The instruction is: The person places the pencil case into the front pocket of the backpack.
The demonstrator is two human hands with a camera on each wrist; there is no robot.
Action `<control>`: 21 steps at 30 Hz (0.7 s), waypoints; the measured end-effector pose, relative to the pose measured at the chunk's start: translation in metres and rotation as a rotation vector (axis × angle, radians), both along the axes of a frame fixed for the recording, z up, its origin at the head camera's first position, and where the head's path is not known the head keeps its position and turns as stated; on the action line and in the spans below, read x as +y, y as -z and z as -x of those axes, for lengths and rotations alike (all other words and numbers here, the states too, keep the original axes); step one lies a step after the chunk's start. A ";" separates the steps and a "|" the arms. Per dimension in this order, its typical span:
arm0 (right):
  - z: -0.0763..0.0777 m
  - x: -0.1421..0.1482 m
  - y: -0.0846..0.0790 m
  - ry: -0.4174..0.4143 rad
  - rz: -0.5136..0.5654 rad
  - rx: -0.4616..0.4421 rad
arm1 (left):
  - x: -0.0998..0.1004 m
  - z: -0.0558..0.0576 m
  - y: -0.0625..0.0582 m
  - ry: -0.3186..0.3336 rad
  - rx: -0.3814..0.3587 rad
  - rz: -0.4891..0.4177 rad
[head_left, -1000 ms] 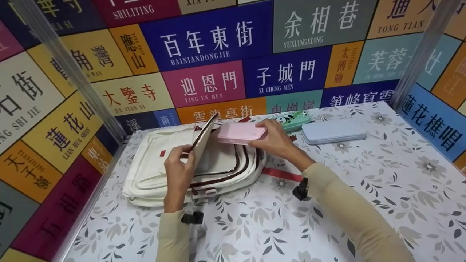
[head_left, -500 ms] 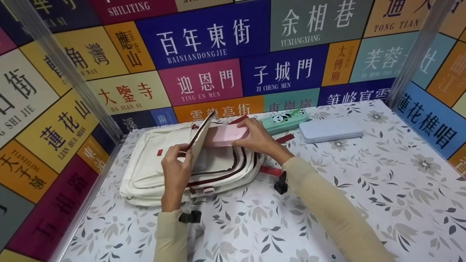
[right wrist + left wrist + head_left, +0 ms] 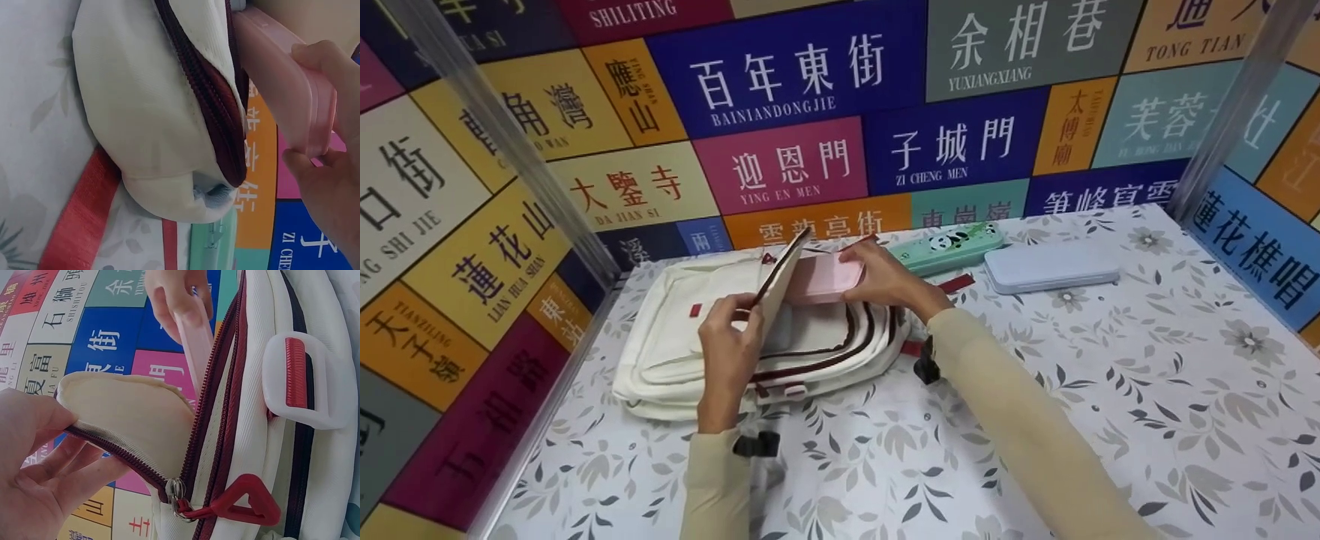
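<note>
A cream backpack with dark red zips lies flat on the table, its front pocket unzipped. My left hand pinches the edge of the pocket flap and lifts it up. My right hand grips the outer end of a pink pencil case, thumb on one face and fingers on the other. The case's far end is inside the pocket opening, hidden behind the raised flap. In the right wrist view the pink case slants in past the zip edge.
Behind the backpack lies a green pencil case with a panda picture. A pale blue case rests to its right. Red straps stick out from under the bag. A wall of coloured sign panels stands behind the flower-patterned tablecloth.
My right hand has moved left with the pink pencil case, bringing it deeper under the flap. My left hand keeps the flap raised in about the same place.
</note>
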State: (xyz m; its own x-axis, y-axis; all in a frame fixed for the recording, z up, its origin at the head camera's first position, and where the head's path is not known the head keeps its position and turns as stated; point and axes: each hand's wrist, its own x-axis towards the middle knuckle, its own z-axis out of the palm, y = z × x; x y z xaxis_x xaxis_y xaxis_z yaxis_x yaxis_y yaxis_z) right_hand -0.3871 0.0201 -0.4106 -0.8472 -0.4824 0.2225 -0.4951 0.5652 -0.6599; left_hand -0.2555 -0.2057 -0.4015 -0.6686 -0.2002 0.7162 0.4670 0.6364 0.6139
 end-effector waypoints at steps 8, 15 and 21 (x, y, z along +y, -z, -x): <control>0.004 0.002 0.010 0.108 0.164 -0.143 | -0.001 0.001 -0.001 0.013 -0.016 -0.012; 0.005 0.009 0.014 0.174 0.486 -0.329 | -0.002 0.000 0.001 0.001 -0.014 -0.001; 0.004 0.005 0.017 0.253 0.588 -0.448 | -0.002 0.000 0.001 0.000 -0.001 -0.007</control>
